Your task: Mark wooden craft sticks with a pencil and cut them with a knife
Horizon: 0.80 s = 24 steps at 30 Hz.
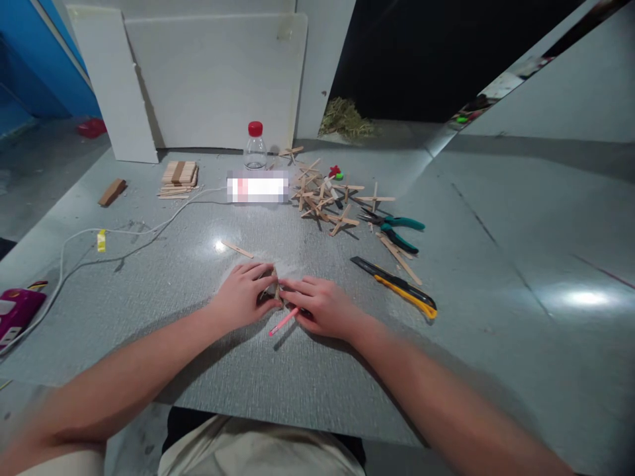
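Note:
My left hand (247,294) is curled at the middle of the table, its fingers and thumb gripping a small piece of craft stick (277,285). Facing it, my right hand (325,307) holds a pink pencil (284,322), whose eraser end points down toward me. The fingertips of this hand also touch the wooden piece, and they hide the pencil's other end. Just beyond my left hand, a loose craft stick (237,248) lies flat. To the right of my right hand rests a yellow and black utility knife (397,284).
Behind the hands are a pile of crossed craft sticks (317,195), green-handled pliers (397,225), a red-capped bottle (255,149) and a bundle of sticks (179,175). A white cable (136,233) runs left to a purple power strip (22,311). White boards (213,79) stand at the back.

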{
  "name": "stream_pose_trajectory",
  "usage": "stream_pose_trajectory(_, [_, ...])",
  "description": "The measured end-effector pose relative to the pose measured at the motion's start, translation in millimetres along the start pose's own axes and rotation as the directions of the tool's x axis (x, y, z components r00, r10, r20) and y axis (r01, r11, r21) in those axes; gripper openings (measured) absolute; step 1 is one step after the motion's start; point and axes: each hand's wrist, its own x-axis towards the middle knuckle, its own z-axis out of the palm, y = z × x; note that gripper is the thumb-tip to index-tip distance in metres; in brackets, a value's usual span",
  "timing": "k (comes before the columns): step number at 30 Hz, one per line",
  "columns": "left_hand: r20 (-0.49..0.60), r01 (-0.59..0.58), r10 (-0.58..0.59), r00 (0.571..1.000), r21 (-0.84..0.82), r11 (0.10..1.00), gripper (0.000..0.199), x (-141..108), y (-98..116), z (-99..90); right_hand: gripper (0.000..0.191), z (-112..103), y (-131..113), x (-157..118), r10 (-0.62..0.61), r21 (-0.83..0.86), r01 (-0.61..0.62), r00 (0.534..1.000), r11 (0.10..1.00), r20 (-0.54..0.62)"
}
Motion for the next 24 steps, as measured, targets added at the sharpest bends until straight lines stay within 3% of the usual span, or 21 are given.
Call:
stream_pose_trajectory(9, [0.015,0.003,-0.003,1.0,0.0,1.0,0.045,-3.2,-7.5,-3.6,0.036,-1.5,-1.1,-1.0,-0.045,-0.006,0.045,0.997,0.999,0.058])
stream_pose_trajectory(17, [0.084,-0.044,0.047,0.995,-0.035,0.998,0.044,-3.1,-17.8,-17.6,0.036,-0.6,-2.1,-1.1,-0.068,-0.021,0.07,0.993,0.997,0.097])
stream_pose_trajectory(24, [0.081,-0.036,0.037,0.996,-0.019,0.999,0.046,-6.3,-15.1,-18.6,0.039,-0.9,-6.5,4.0,-0.084,-0.056,0.093,0.986,0.994,0.141])
